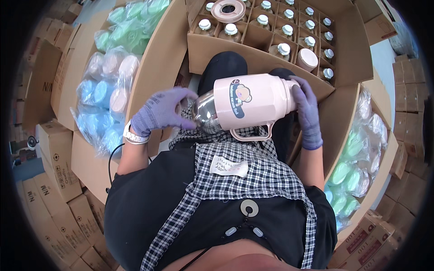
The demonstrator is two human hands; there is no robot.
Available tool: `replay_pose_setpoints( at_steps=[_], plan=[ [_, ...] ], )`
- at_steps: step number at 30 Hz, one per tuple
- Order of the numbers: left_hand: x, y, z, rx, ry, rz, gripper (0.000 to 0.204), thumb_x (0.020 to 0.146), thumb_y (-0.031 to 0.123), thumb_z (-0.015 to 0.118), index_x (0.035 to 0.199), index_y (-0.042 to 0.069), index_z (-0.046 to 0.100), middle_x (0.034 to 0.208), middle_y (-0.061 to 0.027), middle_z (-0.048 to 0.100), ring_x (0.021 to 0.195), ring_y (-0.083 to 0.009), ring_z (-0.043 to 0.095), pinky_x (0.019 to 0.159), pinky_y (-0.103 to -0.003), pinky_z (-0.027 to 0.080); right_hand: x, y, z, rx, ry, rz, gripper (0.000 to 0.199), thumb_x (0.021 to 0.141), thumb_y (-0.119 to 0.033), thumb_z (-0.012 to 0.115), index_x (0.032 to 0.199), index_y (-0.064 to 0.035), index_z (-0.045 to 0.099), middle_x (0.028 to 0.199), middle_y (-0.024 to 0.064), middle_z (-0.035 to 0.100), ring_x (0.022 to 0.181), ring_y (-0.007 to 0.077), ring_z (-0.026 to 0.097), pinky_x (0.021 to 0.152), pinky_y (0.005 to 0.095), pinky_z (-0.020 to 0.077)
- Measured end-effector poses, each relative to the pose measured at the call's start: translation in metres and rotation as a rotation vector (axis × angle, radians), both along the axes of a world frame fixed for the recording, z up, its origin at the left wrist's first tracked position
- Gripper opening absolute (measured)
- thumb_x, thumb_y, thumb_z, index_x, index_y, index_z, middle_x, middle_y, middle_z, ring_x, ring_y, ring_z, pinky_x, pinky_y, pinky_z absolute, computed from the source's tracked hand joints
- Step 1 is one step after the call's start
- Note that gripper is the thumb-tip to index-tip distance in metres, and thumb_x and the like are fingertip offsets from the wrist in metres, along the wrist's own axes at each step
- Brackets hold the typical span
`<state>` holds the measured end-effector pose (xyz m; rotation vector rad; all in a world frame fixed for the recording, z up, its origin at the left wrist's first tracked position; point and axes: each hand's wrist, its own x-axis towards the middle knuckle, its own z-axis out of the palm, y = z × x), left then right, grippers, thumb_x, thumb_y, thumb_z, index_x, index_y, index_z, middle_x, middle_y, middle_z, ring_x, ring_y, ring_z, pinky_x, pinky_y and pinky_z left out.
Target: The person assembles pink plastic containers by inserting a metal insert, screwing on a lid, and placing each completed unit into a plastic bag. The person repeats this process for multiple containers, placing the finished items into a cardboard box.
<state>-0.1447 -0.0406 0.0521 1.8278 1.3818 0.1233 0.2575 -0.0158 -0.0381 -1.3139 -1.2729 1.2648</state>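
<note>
A pink vacuum flask body with a cartoon bear print and a side handle lies sideways above my lap. Its shiny glass liner sticks out of the left end. My right hand, in a purple glove, is wrapped round the flask's narrower right end. Curved in a wide C, my gloved left hand has thumb and fingers apart at the liner's rounded tip; whether they touch it I cannot tell.
Ahead, a divided carton holds several white-capped glass liners, a pink ring and a pink round part. Bagged green, blue and pink parts fill a left carton and a right carton. Stacked boxes stand around.
</note>
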Motion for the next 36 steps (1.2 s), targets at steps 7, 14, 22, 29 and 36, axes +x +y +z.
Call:
replay_pose_setpoints(
  at_steps=[7,14,22,29,36],
  plan=[
    [0.021,-0.04,-0.111,0.168,-0.636,0.079,0.127,0.063,0.05,0.1,0.161,0.001,0.036,0.155,-0.0179,0.047,0.144,-0.03,0.047,0.123,-0.044,0.037,-0.017,0.003,-0.026,-0.155,0.139,0.035,0.045,0.111,-0.041,0.053,0.129,-0.0024,0.07,0.114,0.0073,0.072,0.109,0.0156,0.067,0.1,0.0322,0.0522],
    [0.037,-0.003,-0.095,0.178,-0.617,0.347,0.089,0.098,0.04,0.065,0.167,0.0,0.023,0.161,-0.0217,0.044,0.149,-0.0306,0.047,0.124,-0.044,0.039,-0.032,-0.01,0.023,0.166,0.109,-0.1,0.051,0.104,-0.039,0.062,0.137,-0.0007,0.062,0.129,0.0116,0.067,0.117,0.0196,0.064,0.103,0.0355,0.0511],
    [0.024,0.026,-0.12,-0.711,-1.346,0.256,0.069,0.112,0.053,0.043,0.159,0.004,0.047,0.156,-0.0198,0.057,0.142,-0.0348,0.057,0.123,-0.048,0.042,-0.072,-0.033,0.102,1.046,-0.263,0.164,0.081,0.064,-0.039,0.098,0.133,-0.0092,0.068,0.122,0.0131,0.068,0.101,0.0332,0.069,0.089,0.0428,0.0552],
    [0.053,0.038,-0.082,-0.191,-0.728,-0.131,0.075,0.105,0.031,0.069,0.168,0.008,0.033,0.165,-0.0151,0.047,0.149,-0.0242,0.05,0.123,-0.039,0.043,-0.077,-0.027,0.096,1.051,-0.211,0.235,0.101,0.062,-0.036,0.102,0.146,-0.0057,0.056,0.129,0.0158,0.065,0.114,0.0359,0.065,0.098,0.0469,0.0527],
    [0.037,0.023,-0.124,-0.013,-0.676,-0.107,0.076,0.108,0.026,0.067,0.17,0.01,0.027,0.173,-0.0092,0.037,0.157,-0.0221,0.038,0.13,-0.037,0.033,-0.08,-0.026,0.094,0.898,-0.161,0.184,0.1,0.066,-0.03,0.1,0.149,-0.0048,0.05,0.133,0.0139,0.062,0.12,0.0326,0.063,0.103,0.0457,0.0515]
  ],
)
